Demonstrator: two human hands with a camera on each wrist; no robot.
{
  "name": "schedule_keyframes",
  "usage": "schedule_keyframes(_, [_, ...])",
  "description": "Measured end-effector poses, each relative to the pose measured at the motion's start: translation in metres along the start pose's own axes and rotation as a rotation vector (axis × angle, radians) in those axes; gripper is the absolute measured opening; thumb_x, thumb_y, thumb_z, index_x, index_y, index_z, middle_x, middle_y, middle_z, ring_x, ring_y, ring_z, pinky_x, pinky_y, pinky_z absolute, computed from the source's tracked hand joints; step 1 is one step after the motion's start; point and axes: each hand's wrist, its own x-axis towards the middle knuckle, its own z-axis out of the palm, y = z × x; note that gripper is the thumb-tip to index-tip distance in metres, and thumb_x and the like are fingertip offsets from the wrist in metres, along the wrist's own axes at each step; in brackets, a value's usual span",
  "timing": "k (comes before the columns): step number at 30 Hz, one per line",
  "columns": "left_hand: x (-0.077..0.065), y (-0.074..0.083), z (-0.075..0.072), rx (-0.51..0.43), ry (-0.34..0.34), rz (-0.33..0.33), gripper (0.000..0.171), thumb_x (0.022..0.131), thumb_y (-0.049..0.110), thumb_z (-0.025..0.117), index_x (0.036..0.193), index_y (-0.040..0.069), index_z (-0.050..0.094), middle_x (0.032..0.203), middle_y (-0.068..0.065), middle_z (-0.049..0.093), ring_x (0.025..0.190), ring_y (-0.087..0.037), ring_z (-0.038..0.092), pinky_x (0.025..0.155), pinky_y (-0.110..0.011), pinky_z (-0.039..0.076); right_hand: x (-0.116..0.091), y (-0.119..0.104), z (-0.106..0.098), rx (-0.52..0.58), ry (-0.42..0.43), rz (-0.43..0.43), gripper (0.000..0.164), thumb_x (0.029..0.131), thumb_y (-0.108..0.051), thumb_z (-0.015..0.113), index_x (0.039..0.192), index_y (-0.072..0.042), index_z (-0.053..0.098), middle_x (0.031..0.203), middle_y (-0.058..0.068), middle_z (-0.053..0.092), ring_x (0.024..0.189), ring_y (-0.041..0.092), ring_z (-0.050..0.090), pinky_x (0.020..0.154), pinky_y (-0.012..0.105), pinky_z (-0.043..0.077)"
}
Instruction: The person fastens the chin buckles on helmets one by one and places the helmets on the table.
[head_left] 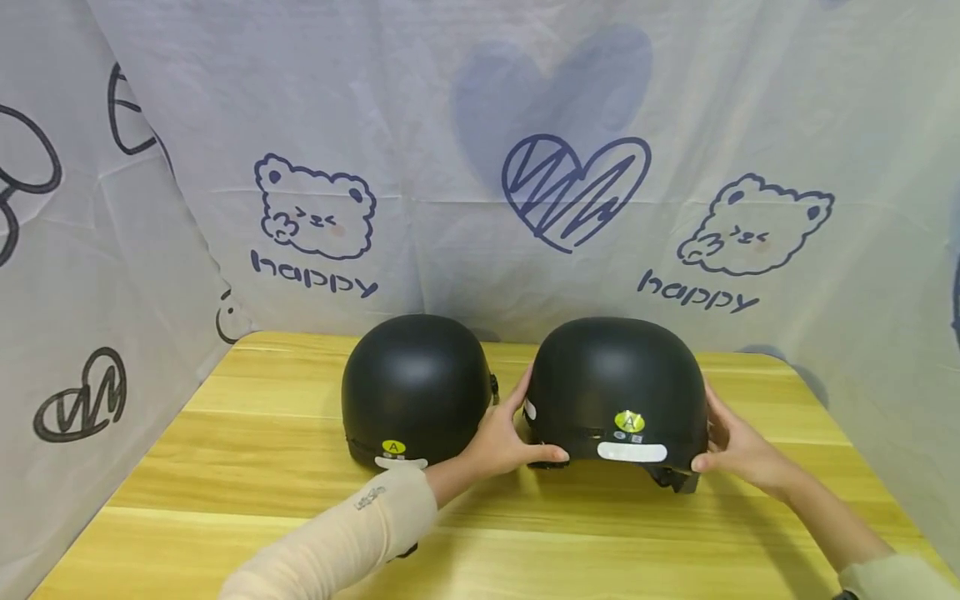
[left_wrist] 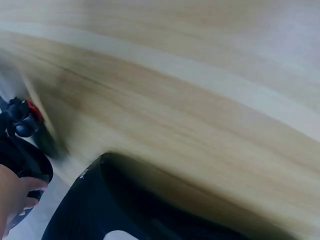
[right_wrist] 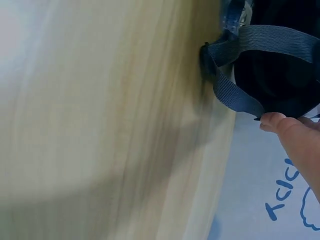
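Two matte black helmets stand side by side in the head view. Both hands grip the right helmet (head_left: 615, 358) by its lower sides, with the left hand (head_left: 495, 437) at its left rim and the right hand (head_left: 753, 457) at its right. It bears a yellow oval "A" sticker (head_left: 629, 422) and a white strip (head_left: 632, 452). In the right wrist view its dark hollow and grey strap (right_wrist: 277, 39) show, with the thumb at the rim. The left helmet (head_left: 416, 383) is just left of my left hand; the left forearm passes in front of its lower edge.
Both helmets are over a light wooden table (head_left: 225, 467). A pale cloth (head_left: 420, 100) printed with bears and hearts hangs behind and along the sides. A small black piece (head_left: 406, 552) pokes out below the left sleeve.
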Motion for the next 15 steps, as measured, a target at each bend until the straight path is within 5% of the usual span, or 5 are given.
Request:
schedule_keyframes(2, [-0.002, -0.001, 0.001, 0.017, 0.000, -0.004, 0.119, 0.062, 0.043, 0.084, 0.149, 0.033, 0.005, 0.151, -0.007, 0.030, 0.123, -0.028, 0.047, 0.095, -0.049, 0.044, -0.001, 0.000, 0.001, -0.080, 0.015, 0.026, 0.111, 0.077, -0.016, 0.076, 0.150, -0.023, -0.007, 0.150, 0.032, -0.003, 0.128, 0.005, 0.038, 0.092, 0.007, 0.035])
schedule_keyframes(4, [-0.004, -0.003, 0.002, 0.042, -0.001, -0.003, 0.122, 0.060, 0.042, 0.085, 0.150, 0.031, 0.005, 0.151, -0.007, 0.030, 0.105, -0.023, 0.054, 0.089, -0.043, 0.048, -0.002, 0.000, 0.003, -0.140, 0.025, 0.024, 0.114, 0.073, -0.013, 0.078, 0.150, -0.022, -0.006, 0.151, 0.030, 0.001, 0.128, 0.012, 0.037, 0.092, 0.006, 0.034])
schedule_keyframes(7, [-0.007, -0.006, 0.004, 0.066, -0.004, 0.001, 0.125, 0.058, 0.042, 0.086, 0.150, 0.030, 0.003, 0.151, -0.007, 0.030, 0.087, -0.023, 0.052, 0.081, -0.040, 0.049, -0.003, 0.003, 0.005, -0.171, 0.038, -0.007, 0.119, 0.067, -0.005, 0.081, 0.151, -0.020, -0.003, 0.157, 0.004, 0.007, 0.128, 0.000, 0.034, 0.093, 0.004, 0.033])
schedule_keyframes(11, [-0.012, -0.010, 0.006, 0.085, -0.010, 0.002, 0.127, 0.057, 0.043, 0.087, 0.150, 0.029, 0.002, 0.152, -0.006, 0.028, 0.116, -0.039, 0.047, 0.094, -0.054, 0.043, -0.001, 0.010, 0.007, -0.160, 0.024, -0.072, 0.126, 0.060, 0.002, 0.083, 0.151, -0.018, -0.003, 0.145, -0.029, 0.010, 0.120, -0.022, 0.027, 0.094, 0.001, 0.027])
schedule_keyframes(15, [-0.013, -0.015, 0.008, 0.097, -0.019, 0.029, 0.129, 0.055, 0.042, 0.087, 0.151, 0.023, 0.002, 0.151, -0.010, 0.028, 0.111, -0.033, 0.054, 0.098, -0.052, 0.042, 0.001, 0.020, 0.011, -0.178, 0.008, -0.119, 0.132, 0.056, 0.002, 0.085, 0.150, -0.015, -0.006, 0.145, -0.032, 0.008, 0.123, -0.022, 0.025, 0.096, 0.001, 0.026])
